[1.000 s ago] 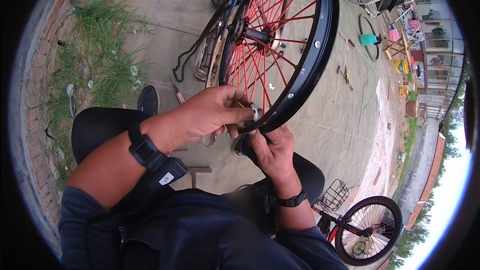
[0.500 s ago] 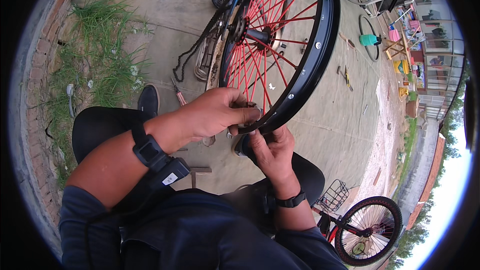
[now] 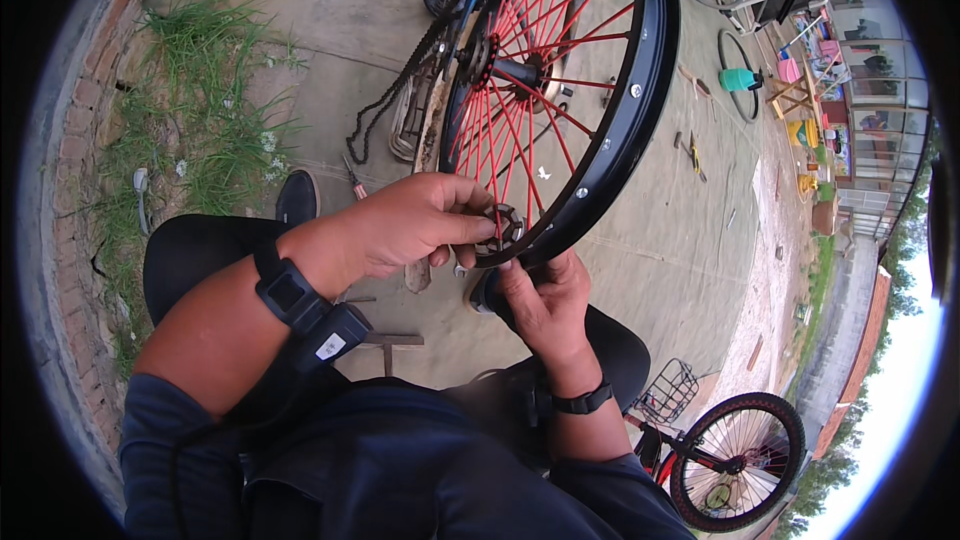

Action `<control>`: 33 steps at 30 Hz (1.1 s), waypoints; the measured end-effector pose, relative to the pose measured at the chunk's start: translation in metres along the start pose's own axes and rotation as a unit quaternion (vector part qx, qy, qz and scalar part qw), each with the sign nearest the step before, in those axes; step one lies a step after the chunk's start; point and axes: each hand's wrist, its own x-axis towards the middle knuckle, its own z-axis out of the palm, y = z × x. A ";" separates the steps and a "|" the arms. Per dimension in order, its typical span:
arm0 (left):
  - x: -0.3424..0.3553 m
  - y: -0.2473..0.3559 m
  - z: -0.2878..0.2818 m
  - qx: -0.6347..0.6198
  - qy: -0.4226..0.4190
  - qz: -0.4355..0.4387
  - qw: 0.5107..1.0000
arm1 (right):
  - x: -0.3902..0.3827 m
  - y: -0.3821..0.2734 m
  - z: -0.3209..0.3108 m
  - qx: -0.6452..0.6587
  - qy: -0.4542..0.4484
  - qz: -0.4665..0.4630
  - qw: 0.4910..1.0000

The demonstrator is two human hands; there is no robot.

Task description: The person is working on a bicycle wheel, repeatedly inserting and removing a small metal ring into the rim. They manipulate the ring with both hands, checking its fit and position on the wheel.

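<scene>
Left hand: the left hand [image 3: 405, 228] is placed just left of the near end of the rim; its grip is narrow, with the edge of the spoke wrench pinched between thumb and fingers.
Right hand: the right hand [image 3: 550, 308] is set at the rim's near end; its grip is closed over the rim, thumb on the near edge, fingers partly hidden behind.
Round spoke wrench: the notched, dark disc-shaped spoke wrench [image 3: 511, 225] is held just inside the rim's near end, among the spokes. It lies directly right of the left grip, the nearer one; no long axis is shown by the disc, and its flat face is turned upward. Whether a spoke nipple is seated in a notch cannot be told.
Wheel: the black rim [image 3: 625, 145] is stretched away from the hands, tilted, with red spokes [image 3: 580, 43] run to the hub [image 3: 517, 71] inside it.
Left of rim: a red-handled tool [image 3: 357, 187] is seen on the concrete floor, and a loose chain [image 3: 432, 40] is hung in a bend.
Right of rim: a hammer [image 3: 690, 150] is left on the floor; farther out, a teal container [image 3: 738, 79] is seen.
</scene>
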 end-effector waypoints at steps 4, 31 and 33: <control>0.005 -0.005 -0.006 0.008 -0.014 -0.014 1.000 | 0.001 -0.001 0.001 -0.004 0.001 0.003 1.000; -0.002 0.004 -0.011 -0.033 0.254 0.088 0.963 | 0.009 -0.005 -0.006 -0.079 0.033 -0.076 0.993; -0.003 0.005 -0.011 -0.039 0.258 0.086 0.962 | 0.005 -0.005 -0.008 -0.065 0.039 -0.044 0.996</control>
